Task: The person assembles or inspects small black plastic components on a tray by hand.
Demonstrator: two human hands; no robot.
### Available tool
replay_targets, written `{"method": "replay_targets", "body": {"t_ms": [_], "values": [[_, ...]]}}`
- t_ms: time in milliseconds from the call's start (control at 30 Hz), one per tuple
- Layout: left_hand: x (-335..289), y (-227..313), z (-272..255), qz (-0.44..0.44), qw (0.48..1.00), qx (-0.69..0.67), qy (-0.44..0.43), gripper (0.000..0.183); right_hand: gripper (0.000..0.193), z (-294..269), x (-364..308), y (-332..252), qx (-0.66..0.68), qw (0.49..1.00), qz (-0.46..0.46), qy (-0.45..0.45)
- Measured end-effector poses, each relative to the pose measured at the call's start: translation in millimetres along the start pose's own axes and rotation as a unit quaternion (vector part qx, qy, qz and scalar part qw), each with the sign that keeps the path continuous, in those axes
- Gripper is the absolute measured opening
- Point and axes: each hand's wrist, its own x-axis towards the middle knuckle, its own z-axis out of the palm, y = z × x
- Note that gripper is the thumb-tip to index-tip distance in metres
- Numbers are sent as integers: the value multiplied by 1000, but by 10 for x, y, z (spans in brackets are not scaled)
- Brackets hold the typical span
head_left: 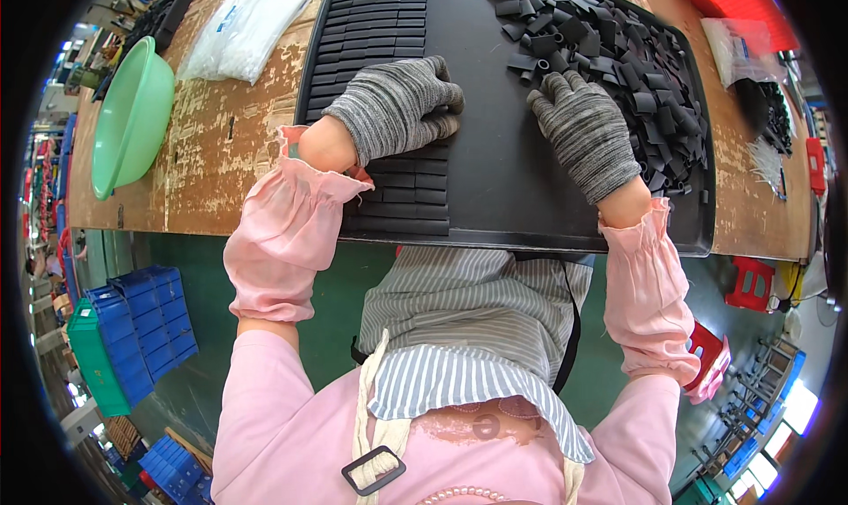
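A large black tray lies on the table before me. Along its left side, short black tubes lie side by side in neat rows. A loose heap of the same tubes fills the right side. My left hand, in a grey knit glove, rests over the rows with its fingers curled together; whatever they hold is hidden. In a matching glove, my right hand reaches to the left edge of the heap. Its fingers extend slightly apart, touching or just above the tubes, and no tube shows in its grasp.
On the worn wooden table stand a green basin and a white plastic bag at left. A red bin and a clear bag are at far right. Blue crates sit on the floor at left.
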Motion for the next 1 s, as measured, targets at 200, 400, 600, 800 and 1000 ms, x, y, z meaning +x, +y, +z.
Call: {"method": "replay_targets", "body": {"t_ms": [200,400,600,800,1000], "values": [[390,145,-18,24,995,66,68,30,22,-7,-280,86,302,933,133,143],[1074,-62,193,61,998,30,8,23,16,81,-327,55,393,836,217,316],[1134,43,146,109,990,-67,67,25,14,102,-418,171,427,802,257,330],[522,490,124,6,965,-227,128,25,16,48,-253,-25,658,662,202,296],[448,321,276,-67,894,-412,165,14,20,93,42,-25,683,661,178,253]]}}
